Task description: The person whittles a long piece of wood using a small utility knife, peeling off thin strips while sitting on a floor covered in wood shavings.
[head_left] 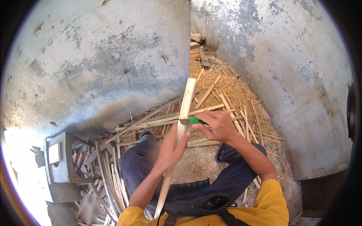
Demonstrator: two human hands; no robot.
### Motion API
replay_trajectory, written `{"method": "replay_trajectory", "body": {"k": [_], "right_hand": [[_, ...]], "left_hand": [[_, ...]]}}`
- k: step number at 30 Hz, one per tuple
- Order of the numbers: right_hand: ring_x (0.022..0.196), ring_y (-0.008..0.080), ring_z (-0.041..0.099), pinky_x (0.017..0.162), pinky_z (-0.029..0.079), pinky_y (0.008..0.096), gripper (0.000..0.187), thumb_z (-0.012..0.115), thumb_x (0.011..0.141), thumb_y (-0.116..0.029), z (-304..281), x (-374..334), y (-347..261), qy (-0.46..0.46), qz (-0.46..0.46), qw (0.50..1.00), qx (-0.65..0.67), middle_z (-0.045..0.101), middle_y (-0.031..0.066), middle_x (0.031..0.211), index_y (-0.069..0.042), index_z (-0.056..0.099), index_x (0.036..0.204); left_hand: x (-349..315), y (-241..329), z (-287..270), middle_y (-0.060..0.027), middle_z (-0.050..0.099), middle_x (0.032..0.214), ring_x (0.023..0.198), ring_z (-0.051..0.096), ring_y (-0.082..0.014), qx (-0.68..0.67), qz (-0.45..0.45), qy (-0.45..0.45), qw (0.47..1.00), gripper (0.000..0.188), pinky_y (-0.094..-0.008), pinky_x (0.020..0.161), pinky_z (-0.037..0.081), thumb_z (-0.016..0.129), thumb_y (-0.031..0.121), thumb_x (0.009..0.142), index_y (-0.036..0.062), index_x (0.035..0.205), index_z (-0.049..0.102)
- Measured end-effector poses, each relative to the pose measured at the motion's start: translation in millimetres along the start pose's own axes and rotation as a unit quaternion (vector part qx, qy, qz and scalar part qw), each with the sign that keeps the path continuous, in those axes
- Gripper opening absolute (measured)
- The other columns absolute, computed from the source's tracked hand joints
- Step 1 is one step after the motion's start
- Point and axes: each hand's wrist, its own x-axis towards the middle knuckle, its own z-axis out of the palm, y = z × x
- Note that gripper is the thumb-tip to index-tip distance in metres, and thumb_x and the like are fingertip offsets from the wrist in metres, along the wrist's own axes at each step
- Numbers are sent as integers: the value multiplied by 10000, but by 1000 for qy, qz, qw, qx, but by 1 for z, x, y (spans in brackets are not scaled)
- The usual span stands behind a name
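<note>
A long pale wooden strip (pixel 187 98) slants from my lap up and away in front of me. My left hand (pixel 171 148) is wrapped round its middle, with the thumb along the right side. Just above that grip, a knife with a green handle (pixel 196 120) lies across the strip, its short dark blade (pixel 185 121) touching the wood. My right hand (pixel 215 126) is closed on the handle, coming in from the right. The strip's lower end runs down past my left forearm between my legs.
Straw-like shavings (pixel 226 81) and loose wooden strips (pixel 158 122) cover the floor ahead. More strips (pixel 112 177) are piled at my left, beside a grey wooden stool (pixel 62 160). Worn plaster walls (pixel 113 56) meet in a corner ahead. Dark-trousered legs (pixel 137 162) are bent on both sides.
</note>
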Motion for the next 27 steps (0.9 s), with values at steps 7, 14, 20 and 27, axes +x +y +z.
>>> {"method": "replay_trajectory", "body": {"k": [7,14,20,27], "right_hand": [[612,240,697,528,521,362,279,756,975,-373,-1,5,-5,28,-6,999,-33,720,48,801,-100,747,1033],[665,251,734,557,544,353,291,802,942,-338,0,7,-7,19,29,999,-17,794,83,940,-64,777,1037],[667,252,739,556,546,345,294,799,947,-346,3,7,-9,24,41,999,-10,796,83,936,-67,781,1037],[676,255,746,559,550,352,300,790,955,-356,6,9,-12,31,42,998,-33,796,79,932,-67,780,1035]], "left_hand": [[1,2,-3,-119,669,806,733,670,-226,62,16,18,998,289,-405,650,506,620,237,1079,-13,1218,576],[4,7,-6,-119,666,804,707,664,-220,3,-34,-3,999,296,-390,650,507,609,228,1080,-14,1246,569],[3,5,-5,-157,674,870,734,669,-261,7,-20,10,1000,322,-408,676,514,613,229,1081,-15,1284,564],[5,-9,-6,-53,626,724,647,625,-148,108,68,60,990,238,-339,609,498,610,194,1085,4,1224,570]]}}
